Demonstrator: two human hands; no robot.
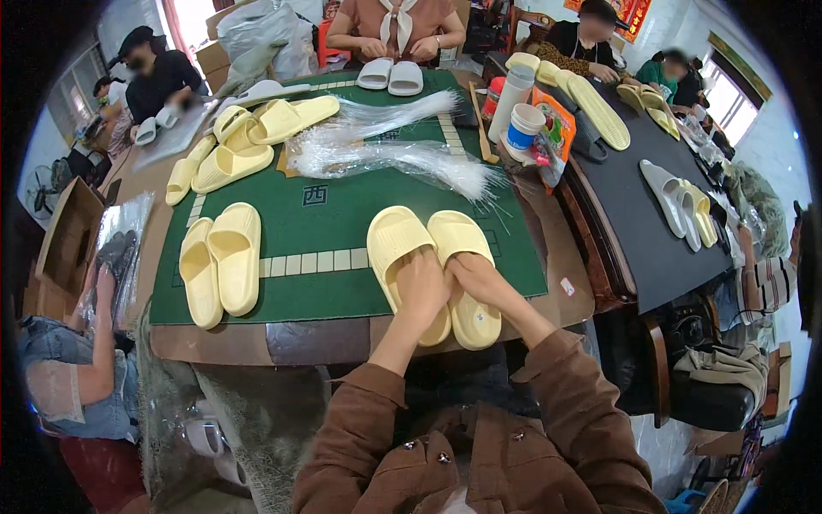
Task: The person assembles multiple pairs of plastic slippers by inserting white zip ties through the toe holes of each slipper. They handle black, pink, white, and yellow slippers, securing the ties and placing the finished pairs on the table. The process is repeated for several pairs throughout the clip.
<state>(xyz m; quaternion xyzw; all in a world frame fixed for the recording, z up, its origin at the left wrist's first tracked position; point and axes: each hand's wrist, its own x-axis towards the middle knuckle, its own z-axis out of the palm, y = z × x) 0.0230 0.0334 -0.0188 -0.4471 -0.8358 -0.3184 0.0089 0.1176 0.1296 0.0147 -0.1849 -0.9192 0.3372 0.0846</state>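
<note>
1. Two pale yellow slippers, a pair [227,264], stand side by side at the left on the green mat [291,300], soles down. Leaving good room around them would help avoid knocks.
2. Beyond that pair, more yellow slippers [235,167] lie loosely together, some overlapping; fetching from here is best done one at a time.
3. Clear plastic strands [385,158] spread across the middle of the mat, well beyond the hands. Sleeves could snag these, so any reach across should go high.
4. Just right of the mat's middle, near the person, sits the left slipper [398,236] of the handled pair, its heel past the mat's near edge. Sliding it farther in would likely steady it.
5. Inside its opening is the left hand [421,287], fingers running beneath the strap. How far they are spread, and whether they grip anything, I cannot tell.
6. Close beside it, the right hand [473,276] reaches into the neighbouring slipper; its fingertips are hidden, so its grip cannot be told either. Low wrists and light fingers should keep the strap from being stretched.
7. That right slipper [462,231] lies beside its mate, heel likewise past the mat. Levelling both toes would make any mismatch easier to spot.
</note>
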